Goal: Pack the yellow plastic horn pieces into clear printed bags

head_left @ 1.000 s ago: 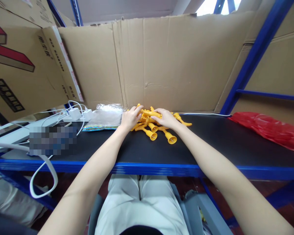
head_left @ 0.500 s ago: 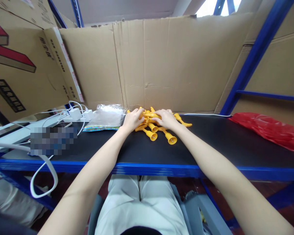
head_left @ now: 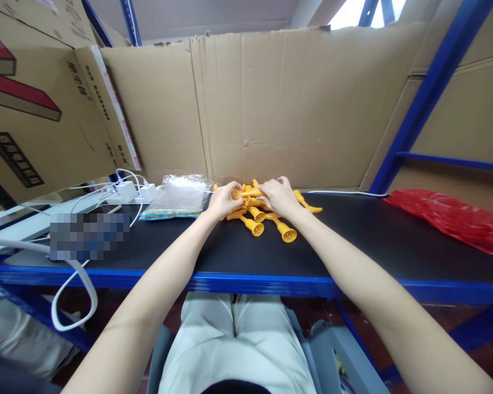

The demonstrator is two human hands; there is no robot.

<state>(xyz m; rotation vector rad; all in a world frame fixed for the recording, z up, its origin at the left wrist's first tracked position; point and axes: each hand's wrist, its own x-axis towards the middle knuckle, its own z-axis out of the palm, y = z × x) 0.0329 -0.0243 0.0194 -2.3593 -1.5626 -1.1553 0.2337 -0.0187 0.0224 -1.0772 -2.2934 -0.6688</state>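
Note:
A pile of several yellow horn-shaped plastic pieces [head_left: 252,227], each with a flared ribbed cup at one end and a curved narrow tail, lies on the black tabletop. One such yellow piece [head_left: 250,193] stretches sideways between my hands above the others. My left hand [head_left: 225,200] is closed around its wider left end, thumb and fingers curled. At the right end, the thumb and fingers of my right hand [head_left: 278,196] pinch it, with another finger raised. My fingers partly cover the pile. One more yellow piece [head_left: 309,203] lies just right of my right hand.
A clear plastic packet [head_left: 176,197] with a colourful edge lies left of the pile. Further left are white chargers [head_left: 127,190], cables and a blurred item [head_left: 89,235]. A red plastic bag [head_left: 447,216] rests at right. Cardboard [head_left: 304,109] stands behind; a blue rail [head_left: 263,283] edges the front.
Both hands have shifted slightly over the pile. A finger of my right hand has lifted, and the piece between my hands now shows more at its left end.

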